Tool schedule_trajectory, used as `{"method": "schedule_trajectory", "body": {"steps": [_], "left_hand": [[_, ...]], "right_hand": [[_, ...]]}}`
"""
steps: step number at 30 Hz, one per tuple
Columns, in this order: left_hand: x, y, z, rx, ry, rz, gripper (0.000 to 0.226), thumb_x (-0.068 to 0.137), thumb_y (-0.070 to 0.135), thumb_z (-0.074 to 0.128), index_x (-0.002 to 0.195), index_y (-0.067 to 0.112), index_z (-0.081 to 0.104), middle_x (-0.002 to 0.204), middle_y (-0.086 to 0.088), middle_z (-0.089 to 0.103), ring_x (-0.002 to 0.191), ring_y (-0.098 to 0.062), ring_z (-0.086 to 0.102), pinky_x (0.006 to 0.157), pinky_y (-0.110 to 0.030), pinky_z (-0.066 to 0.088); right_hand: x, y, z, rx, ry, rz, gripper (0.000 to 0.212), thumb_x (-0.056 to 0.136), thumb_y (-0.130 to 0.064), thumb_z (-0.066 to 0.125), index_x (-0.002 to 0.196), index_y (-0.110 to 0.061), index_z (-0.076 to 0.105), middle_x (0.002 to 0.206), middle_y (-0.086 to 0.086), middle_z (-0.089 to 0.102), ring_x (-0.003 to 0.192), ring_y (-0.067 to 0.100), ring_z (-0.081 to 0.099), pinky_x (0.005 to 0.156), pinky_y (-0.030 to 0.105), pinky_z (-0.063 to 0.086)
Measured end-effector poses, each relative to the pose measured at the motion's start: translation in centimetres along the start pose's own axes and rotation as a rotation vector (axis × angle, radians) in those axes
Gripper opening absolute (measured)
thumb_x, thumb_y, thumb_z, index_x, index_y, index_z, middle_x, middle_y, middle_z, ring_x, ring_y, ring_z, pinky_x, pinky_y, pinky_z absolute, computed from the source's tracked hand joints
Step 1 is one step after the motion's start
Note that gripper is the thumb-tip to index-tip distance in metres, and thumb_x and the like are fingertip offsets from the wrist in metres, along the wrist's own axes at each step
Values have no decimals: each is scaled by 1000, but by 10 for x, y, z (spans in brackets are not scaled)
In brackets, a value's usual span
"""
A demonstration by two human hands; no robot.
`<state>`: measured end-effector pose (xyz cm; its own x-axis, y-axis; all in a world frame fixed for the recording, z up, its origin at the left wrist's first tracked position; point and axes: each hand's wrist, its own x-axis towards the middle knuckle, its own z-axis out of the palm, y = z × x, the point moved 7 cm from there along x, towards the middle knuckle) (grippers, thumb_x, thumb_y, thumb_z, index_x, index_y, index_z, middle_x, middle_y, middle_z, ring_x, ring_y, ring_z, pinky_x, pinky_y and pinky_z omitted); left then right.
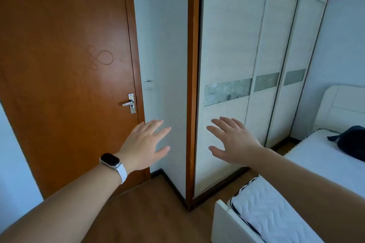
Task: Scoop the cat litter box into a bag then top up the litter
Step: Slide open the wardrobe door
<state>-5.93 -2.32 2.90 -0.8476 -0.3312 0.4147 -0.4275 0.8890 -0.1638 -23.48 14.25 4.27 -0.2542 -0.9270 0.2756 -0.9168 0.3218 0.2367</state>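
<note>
Orange-brown wood door (65, 77), shut; smooth flat veneer, faint looped scribble near mid-height, frame of same wood. Tall wardrobe (246, 55) to its right: three pale sliding panels, fine horizontal grain, grey frosted band across each, brown wood post down left edge. Pale blue wall (167, 45) between door and wardrobe post. Brown wood-look floor (150, 213), dark skirting at wall foot; open strip between door, wardrobe post and bed corner. White bed (225, 227) at lower right; quilted mattress (266, 217) with wavy stitching and dark piping, padded white headboard (343, 104) at far right. Dark blue soft item (349, 142) lying on mattress near headboard. Left hand (144, 144) and right hand (235, 144) held out ahead, backs up, fingers straight and spread, holding nothing, touching nothing. Black-faced, white-strapped watch (110, 161) on left wrist. Silver lever handle (128, 103) at door's right edge. White switch (149, 85) on wall just above. Litter box: whereabouts cannot be told.
</note>
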Motion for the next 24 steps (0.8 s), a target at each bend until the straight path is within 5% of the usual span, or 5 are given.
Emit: {"method": "schedule_trajectory", "body": {"steps": [5,17,24], "left_hand": [[23,2,27,-12,-13,20,63,94,63,27,150,34,28,159,1,24,148,-21,18,117,-41,13],[137,9,103,18,-88,-34,62,95,64,23,150,37,24,160,4,21,148,-18,14,117,-39,10],[227,24,124,48,-45,-68,62,95,64,24,151,37,22,160,4,20,148,-18,13,115,-36,3]], "right_hand": [[15,16,24,-1,24,-15,66,92,-63,29,151,-32,21,160,-3,19,148,22,12,121,44,11],[99,115,103,96,19,-40,68,91,-64,22,151,-32,21,161,-3,17,149,23,12,122,44,11],[159,200,124,58,123,-45,64,86,-62,35,137,-26,48,144,2,50,134,28,44,111,46,35]]}}
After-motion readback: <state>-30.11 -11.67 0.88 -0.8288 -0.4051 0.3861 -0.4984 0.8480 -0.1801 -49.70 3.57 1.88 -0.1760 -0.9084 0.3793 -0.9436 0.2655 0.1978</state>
